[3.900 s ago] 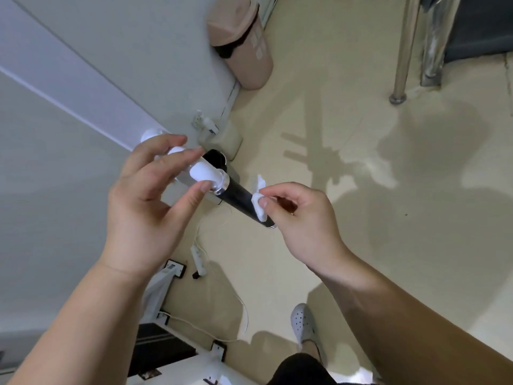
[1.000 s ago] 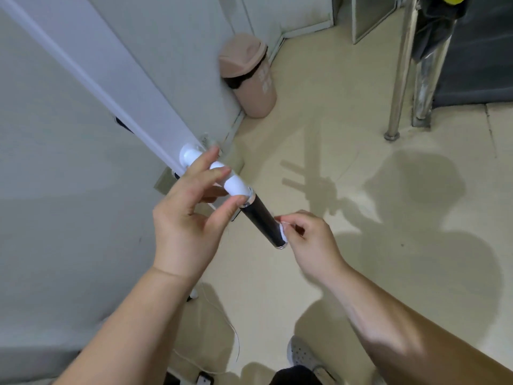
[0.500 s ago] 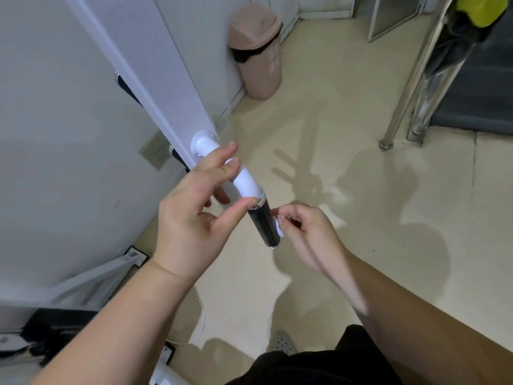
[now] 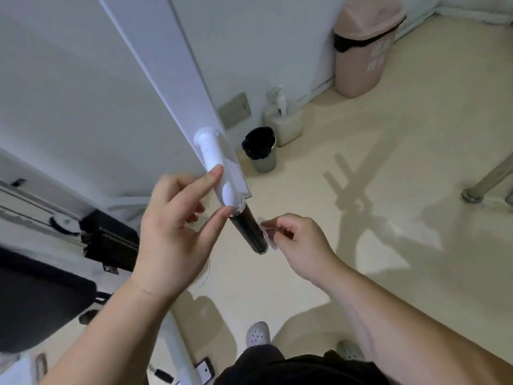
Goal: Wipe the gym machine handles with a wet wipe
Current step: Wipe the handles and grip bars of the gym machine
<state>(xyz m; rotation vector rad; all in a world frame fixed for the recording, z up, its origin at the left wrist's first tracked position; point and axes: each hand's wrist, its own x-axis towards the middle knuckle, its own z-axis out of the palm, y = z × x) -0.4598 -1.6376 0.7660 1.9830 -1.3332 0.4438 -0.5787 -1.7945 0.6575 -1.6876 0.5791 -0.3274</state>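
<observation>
At frame centre: left hand (image 4: 172, 232) pinching white handle stem (image 4: 215, 165); right hand (image 4: 298, 243) closed on wet wipe (image 4: 268, 237) against black grip (image 4: 251, 232). Wipe now lower, near grip's free end; stroke judged almost complete.

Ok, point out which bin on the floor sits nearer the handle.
The small grey bin with the black liner, just beyond the handle; the pink swing-lid bin stands farther off.

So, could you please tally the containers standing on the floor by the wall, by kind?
Pink swing-lid bin: 1
Small bin with black liner: 1
Pump bottle: 1
Pale jug: 1
Total: 4
</observation>
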